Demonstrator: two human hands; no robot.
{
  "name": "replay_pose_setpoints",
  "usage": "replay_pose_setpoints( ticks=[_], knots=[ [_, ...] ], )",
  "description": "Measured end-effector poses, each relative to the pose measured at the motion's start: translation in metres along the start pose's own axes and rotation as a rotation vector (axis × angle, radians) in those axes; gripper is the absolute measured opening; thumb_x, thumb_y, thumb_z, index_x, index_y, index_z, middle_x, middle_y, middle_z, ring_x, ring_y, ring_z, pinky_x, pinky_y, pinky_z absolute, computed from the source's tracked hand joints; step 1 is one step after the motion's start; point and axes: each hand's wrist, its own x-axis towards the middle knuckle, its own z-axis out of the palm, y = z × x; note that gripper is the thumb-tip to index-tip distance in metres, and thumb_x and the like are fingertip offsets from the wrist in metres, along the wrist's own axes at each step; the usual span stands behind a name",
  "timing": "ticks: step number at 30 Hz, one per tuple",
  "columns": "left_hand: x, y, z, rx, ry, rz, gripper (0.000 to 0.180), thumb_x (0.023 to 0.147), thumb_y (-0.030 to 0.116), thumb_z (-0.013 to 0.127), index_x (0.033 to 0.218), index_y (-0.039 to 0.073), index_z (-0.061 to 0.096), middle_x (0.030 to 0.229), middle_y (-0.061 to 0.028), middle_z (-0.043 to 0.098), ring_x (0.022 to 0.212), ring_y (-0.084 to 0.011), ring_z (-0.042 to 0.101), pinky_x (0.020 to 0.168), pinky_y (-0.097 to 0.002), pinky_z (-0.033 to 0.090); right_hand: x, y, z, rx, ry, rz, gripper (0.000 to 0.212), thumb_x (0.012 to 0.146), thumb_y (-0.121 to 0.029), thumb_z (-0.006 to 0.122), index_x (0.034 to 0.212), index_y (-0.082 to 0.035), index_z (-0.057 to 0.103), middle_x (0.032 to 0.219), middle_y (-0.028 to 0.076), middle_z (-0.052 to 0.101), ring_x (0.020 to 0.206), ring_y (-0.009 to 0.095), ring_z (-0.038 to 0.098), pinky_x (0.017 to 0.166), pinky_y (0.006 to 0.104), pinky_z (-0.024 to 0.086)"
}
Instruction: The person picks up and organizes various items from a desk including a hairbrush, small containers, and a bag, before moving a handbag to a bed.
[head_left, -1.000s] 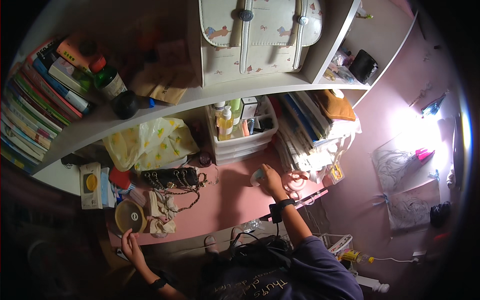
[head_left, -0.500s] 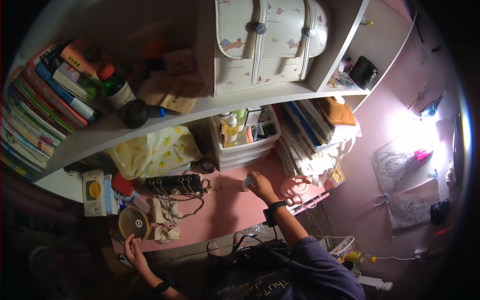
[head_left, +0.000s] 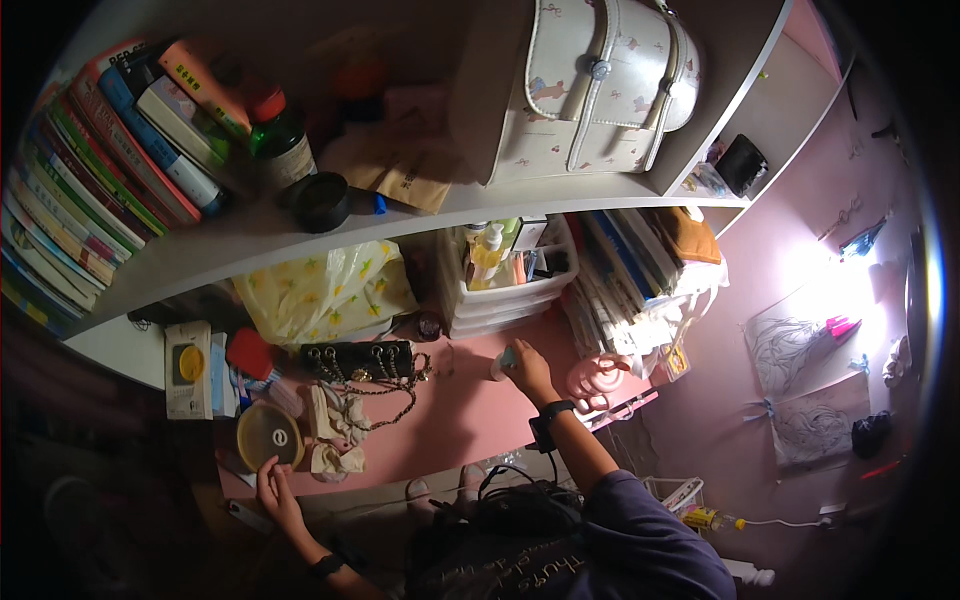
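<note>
On the pink desk [head_left: 440, 420], my right hand [head_left: 531, 372] is closed round the top of a small whitish container with a teal cap [head_left: 498, 369]. Its lower part shows left of my fingers. My left hand [head_left: 277, 492] is at the desk's front left edge, fingers loosely stretched out. The fingertips reach the near rim of a round tub with a yellowish rim [head_left: 244, 438]; whether they press on it I cannot tell. To the tub's right lie crumpled pale cloth pieces [head_left: 335, 458]. Behind them rests a black handbag with a chain strap [head_left: 345, 358].
A white drawer organizer [head_left: 500, 310] with bottles stands at the back, beside stacked papers and books [head_left: 620, 285]. A pink coiled object [head_left: 598, 378] sits right of my right hand. Above runs a white shelf [head_left: 420, 222] carrying a white satchel [head_left: 560, 110], books and a green bottle [head_left: 282, 150].
The view has shifted, so the shelf things appear farther right. My right hand keeps its hold on the small container. My left hand stays beside the round tub with little visible movement.
</note>
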Motion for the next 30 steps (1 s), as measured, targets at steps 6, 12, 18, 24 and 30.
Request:
replay_pose_setpoints(
  ticks=[6, 12, 18, 24, 30],
  knots=[
    [0.001, -0.004, -0.016, 0.019, 0.017, -0.014, 0.026, 0.093, 0.022, 0.048, 0.105, 0.0, 0.055, 0.081, -0.0071, 0.058, 0.075, -0.0146, 0.055, 0.072, -0.0277, 0.045, 0.006, -0.005, 0.007, -0.021, 0.077, 0.07, 0.041, 0.063, -0.015, 0.07, 0.097, -0.002, 0.051, 0.097, 0.018, 0.055, 0.086, 0.038, 0.056, 0.07, 0.0437, 0.047],
    [-0.004, -0.017, -0.041, 0.046, 0.051, -0.004, 0.025, 0.093, 0.021, 0.047, 0.105, 0.001, 0.055, 0.081, -0.0063, 0.057, 0.076, -0.0143, 0.054, 0.073, -0.0276, 0.044, 0.022, 0.004, 0.006, 0.012, 0.156, 0.005, 0.035, 0.065, -0.01, 0.066, 0.095, -0.003, 0.049, 0.092, 0.019, 0.055, 0.084, 0.039, 0.055, 0.069, 0.0446, 0.046],
    [-0.014, -0.027, -0.056, 0.038, 0.072, -0.056, 0.023, 0.093, 0.018, 0.047, 0.106, 0.001, 0.054, 0.082, -0.0056, 0.056, 0.078, -0.0133, 0.053, 0.075, -0.027, 0.043, 0.041, 0.033, -0.002, 0.022, 0.252, 0.048, 0.037, 0.064, -0.009, 0.064, 0.098, -0.004, 0.049, 0.091, 0.02, 0.055, 0.088, 0.04, 0.053, 0.074, 0.0447, 0.045],
    [-0.016, -0.023, -0.055, 0.042, 0.073, -0.103, 0.024, 0.093, 0.02, 0.047, 0.105, 0.0, 0.054, 0.084, -0.0058, 0.056, 0.079, -0.0136, 0.053, 0.076, -0.0268, 0.042, 0.045, 0.044, -0.013, 0.02, 0.245, -0.016, 0.041, 0.061, -0.009, 0.067, 0.099, -0.002, 0.055, 0.09, 0.018, 0.053, 0.083, 0.036, 0.054, 0.073, 0.0398, 0.045],
    [-0.015, -0.025, -0.048, 0.019, 0.037, -0.101, 0.024, 0.093, 0.021, 0.047, 0.105, 0.001, 0.054, 0.084, -0.0057, 0.057, 0.079, -0.0136, 0.054, 0.076, -0.0267, 0.043, 0.049, 0.051, 0.0, 0.005, 0.295, -0.014, 0.045, 0.064, -0.006, 0.065, 0.106, -0.003, 0.051, 0.095, 0.019, 0.049, 0.084, 0.035, 0.052, 0.072, 0.0383, 0.045]
  ],
)
